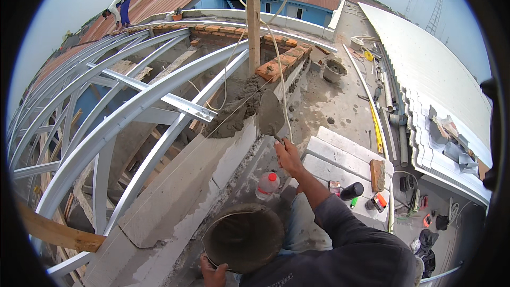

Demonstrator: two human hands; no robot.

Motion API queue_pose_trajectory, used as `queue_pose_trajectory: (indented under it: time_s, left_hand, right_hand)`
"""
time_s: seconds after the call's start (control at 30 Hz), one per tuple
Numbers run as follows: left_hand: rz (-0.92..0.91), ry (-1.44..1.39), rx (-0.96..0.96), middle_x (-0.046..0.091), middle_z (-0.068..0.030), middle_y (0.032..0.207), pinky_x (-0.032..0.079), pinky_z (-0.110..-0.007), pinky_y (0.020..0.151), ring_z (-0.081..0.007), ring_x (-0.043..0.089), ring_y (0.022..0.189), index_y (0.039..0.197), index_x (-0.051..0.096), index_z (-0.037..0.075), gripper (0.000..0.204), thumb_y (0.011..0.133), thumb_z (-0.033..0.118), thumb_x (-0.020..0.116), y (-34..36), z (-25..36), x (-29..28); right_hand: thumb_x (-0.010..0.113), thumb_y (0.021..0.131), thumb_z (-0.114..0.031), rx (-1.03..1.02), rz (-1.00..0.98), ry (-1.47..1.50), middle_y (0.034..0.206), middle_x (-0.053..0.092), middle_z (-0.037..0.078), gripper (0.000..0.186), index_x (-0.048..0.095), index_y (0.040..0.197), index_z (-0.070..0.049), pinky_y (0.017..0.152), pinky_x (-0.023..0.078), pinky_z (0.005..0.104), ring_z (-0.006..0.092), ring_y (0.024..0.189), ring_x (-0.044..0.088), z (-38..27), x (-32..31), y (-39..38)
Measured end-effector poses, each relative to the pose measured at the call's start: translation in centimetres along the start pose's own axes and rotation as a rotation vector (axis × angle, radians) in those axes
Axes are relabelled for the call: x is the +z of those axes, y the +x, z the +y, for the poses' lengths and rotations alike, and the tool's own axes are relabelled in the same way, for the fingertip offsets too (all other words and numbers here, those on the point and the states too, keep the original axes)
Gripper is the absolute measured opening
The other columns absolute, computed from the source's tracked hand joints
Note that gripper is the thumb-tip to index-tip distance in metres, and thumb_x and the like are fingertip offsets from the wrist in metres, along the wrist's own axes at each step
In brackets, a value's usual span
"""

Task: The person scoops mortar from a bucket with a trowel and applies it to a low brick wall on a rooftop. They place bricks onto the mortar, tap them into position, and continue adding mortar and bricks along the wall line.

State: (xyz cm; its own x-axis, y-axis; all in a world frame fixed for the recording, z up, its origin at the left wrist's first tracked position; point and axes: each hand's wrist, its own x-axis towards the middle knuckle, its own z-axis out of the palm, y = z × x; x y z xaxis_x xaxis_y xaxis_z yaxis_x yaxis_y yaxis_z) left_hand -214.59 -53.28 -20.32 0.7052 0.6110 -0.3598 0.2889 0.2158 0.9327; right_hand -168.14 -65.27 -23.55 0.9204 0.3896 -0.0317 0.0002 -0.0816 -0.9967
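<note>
My right hand [288, 158] is wrapped round the handle of a trowel [271, 111], whose broad grey blade is beside the wall top. Wet grey mortar [229, 121] is heaped on the pale block wall [175, 196], just left of the blade. Down at the lower edge, my left hand [213, 275] grips the rim of a dark bucket [265, 231]. The bucket is tilted so that its mouth faces up toward me. Beyond the mortar, a row of orange bricks [287, 62] is laid along the wall. A thin string line runs along the wall.
Curved metal trusses [143, 98] fill the left. A wooden post [254, 26] stands ahead. A red-capped bottle [268, 185] is between my arms. White blocks [340, 159] at right carry a brick [377, 175] and small items. Another person [119, 10] bends over far left.
</note>
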Motion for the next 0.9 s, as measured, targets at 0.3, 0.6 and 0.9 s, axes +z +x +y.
queue_pose_trajectory:
  time_s: [0.3,0.6,0.9]
  left_hand:
    - [0.092,0.250,0.101,0.057,-0.0230,0.140,0.041,-0.043,0.112,-0.0326,0.053,0.132,0.147,0.044,-0.006,0.067,0.087,0.013,0.068,-1.5,-1.7,-0.5]
    - [0.038,0.197,0.006,0.057,-0.0212,0.144,0.040,-0.042,0.113,-0.0339,0.053,0.134,0.146,0.050,-0.003,0.061,0.091,0.016,0.065,-2.6,0.4,0.1]
    - [0.090,0.240,-0.100,0.061,-0.0160,0.139,0.047,-0.040,0.106,-0.0314,0.057,0.125,0.147,0.049,-0.004,0.058,0.094,0.014,0.064,-2.2,1.0,0.3]
  right_hand:
    - [0.051,0.108,-0.042,0.005,-0.017,-0.077,0.070,0.050,0.000,0.038,0.053,0.090,-0.009,0.048,0.046,0.0348,0.0147,0.053,0.051,0.5,3.3,9.7]
    - [0.053,0.107,-0.041,0.530,-0.274,0.536,0.070,0.048,0.001,0.036,0.049,0.088,-0.011,0.045,0.045,0.0328,0.0122,0.051,0.048,-6.0,9.3,-3.1]
    - [0.051,0.105,-0.034,0.132,-0.486,-0.351,0.073,0.068,0.018,0.041,0.060,0.103,0.007,0.056,0.057,0.0477,0.0308,0.051,0.067,-6.6,7.9,-8.3]
